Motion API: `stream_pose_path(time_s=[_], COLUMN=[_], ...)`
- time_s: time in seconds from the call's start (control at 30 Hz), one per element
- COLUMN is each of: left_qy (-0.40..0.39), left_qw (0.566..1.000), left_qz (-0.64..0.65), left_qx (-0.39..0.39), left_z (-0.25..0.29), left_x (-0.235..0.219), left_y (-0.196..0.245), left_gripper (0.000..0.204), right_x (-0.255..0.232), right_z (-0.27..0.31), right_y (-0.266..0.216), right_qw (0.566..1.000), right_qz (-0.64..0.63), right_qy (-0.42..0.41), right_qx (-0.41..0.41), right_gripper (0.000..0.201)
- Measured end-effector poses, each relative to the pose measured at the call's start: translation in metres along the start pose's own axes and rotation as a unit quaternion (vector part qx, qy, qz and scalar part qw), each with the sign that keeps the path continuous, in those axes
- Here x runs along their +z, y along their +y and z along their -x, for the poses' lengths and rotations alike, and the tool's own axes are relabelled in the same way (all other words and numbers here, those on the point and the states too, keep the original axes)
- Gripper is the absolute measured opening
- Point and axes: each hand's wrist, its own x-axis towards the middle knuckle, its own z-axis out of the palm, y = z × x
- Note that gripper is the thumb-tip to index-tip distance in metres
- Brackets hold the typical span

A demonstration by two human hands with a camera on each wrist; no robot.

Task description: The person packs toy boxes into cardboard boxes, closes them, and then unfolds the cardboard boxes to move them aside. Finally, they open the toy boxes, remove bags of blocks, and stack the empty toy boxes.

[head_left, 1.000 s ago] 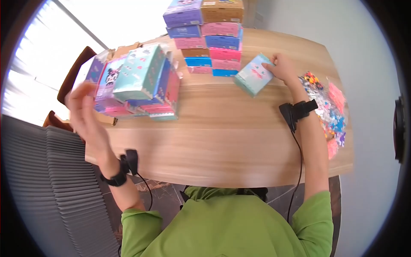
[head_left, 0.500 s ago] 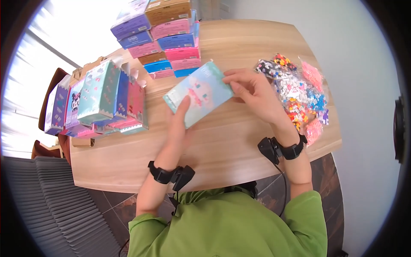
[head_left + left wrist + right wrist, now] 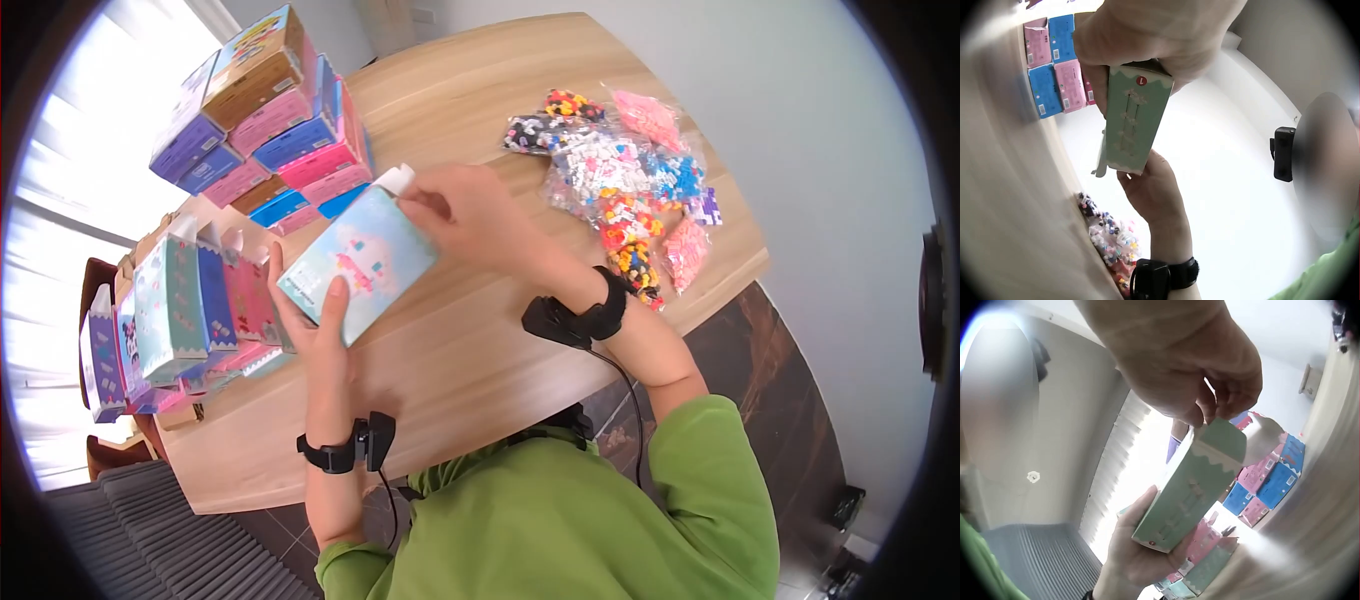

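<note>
A mint-green and pale blue box (image 3: pixel 365 262) with a pink picture is held above the table, tilted. My left hand (image 3: pixel 318 325) grips its lower end, thumb across the front. At the upper end, the fingers of my right hand (image 3: pixel 465 215) are curled at the edge, where a white flap (image 3: pixel 396 180) stands up. In the right wrist view the right fingertips pinch the top edge of the box (image 3: pixel 1188 487), with the left hand (image 3: pixel 1141 556) round its lower end. The left wrist view shows the box's narrow green side (image 3: pixel 1135 119) between the hands.
Stacked boxes (image 3: pixel 290 130) stand at the back left of the wooden table (image 3: pixel 470 350). Several upright boxes with raised flaps (image 3: pixel 180 310) are at the left edge. Clear bags of small coloured pieces (image 3: pixel 610 175) lie on the right.
The box has been lifted off the table and brought between both hands. My left hand has come over from the left boxes and grips it. A white flap now stands up at its end. The head view has turned.
</note>
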Motion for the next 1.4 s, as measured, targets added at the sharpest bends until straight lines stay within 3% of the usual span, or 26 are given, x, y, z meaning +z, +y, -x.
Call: stream_pose_path(time_s=[0.1,0.17,0.37,0.47,0.53,0.7,0.73,0.83,0.93,0.97,1.03,1.07,1.17,1.23,1.33,1.4], left_qy=[0.008,0.015,-0.026,-0.044,-0.053,-0.057,-0.060,-0.057,-0.044,-0.069,-0.112,-0.135,-0.193,-0.321,-0.318,-0.307], left_qw=[0.999,0.997,0.998,0.997,0.994,0.975,0.979,0.989,0.994,0.983,0.905,0.872,0.823,0.762,0.768,0.762], left_qz=[0.032,0.075,0.051,0.043,0.062,0.164,0.140,0.062,-0.042,-0.166,-0.407,-0.471,-0.520,-0.549,-0.538,-0.553], left_qx=[-0.024,-0.028,-0.037,-0.045,-0.068,-0.138,-0.135,-0.122,-0.091,-0.041,0.054,0.000,0.123,0.118,0.139,0.138], left_z=[0.002,0.003,0.005,0.007,0.008,0.007,0.006,0.004,0.000,0.000,-0.001,0.004,0.009,0.007,0.006,0.004], left_x=[0.000,-0.002,-0.007,-0.005,-0.005,-0.019,-0.020,-0.019,-0.018,-0.024,-0.031,-0.028,-0.012,-0.010,-0.016,-0.015], left_y=[-0.003,-0.001,0.000,0.001,0.006,0.021,0.022,0.020,0.003,-0.007,-0.016,-0.005,0.005,0.012,-0.001,-0.001], left_gripper=[0.070,0.068,0.070,0.070,0.069,0.067,0.066,0.064,0.066,0.068,0.072,0.082,0.086,0.088,0.089,0.087], right_x=[0.001,0.009,0.004,0.012,-0.002,-0.088,-0.104,-0.142,-0.156,-0.156,-0.155,-0.156,-0.149,-0.146,-0.136,-0.133], right_z=[0.001,-0.005,0.000,0.006,0.007,0.008,0.008,0.002,0.006,0.011,0.020,0.021,0.020,0.018,0.004,-0.010], right_y=[-0.002,0.017,0.007,0.008,-0.002,-0.028,-0.029,0.000,0.023,0.030,0.040,0.041,0.032,0.019,-0.001,-0.002], right_qw=[0.979,0.918,0.911,0.938,0.972,0.999,0.998,0.957,0.880,0.879,0.861,0.857,0.858,0.867,0.904,0.909], right_qz=[-0.197,-0.370,-0.304,-0.250,-0.151,0.020,0.045,0.228,0.462,0.475,0.492,0.495,0.491,0.486,0.420,0.409], right_qy=[-0.042,-0.088,-0.255,-0.210,-0.160,-0.032,0.035,0.178,0.111,0.037,-0.111,-0.120,-0.124,-0.098,-0.071,-0.068], right_qx=[0.043,0.109,0.116,0.116,0.078,0.040,0.039,0.003,-0.021,0.009,0.067,0.082,0.089,0.047,0.037,-0.049], right_gripper=[0.015,0.017,0.021,0.017,0.015,0.017,0.017,0.017,0.022,0.025,0.030,0.031,0.033,0.030,0.024,0.026])
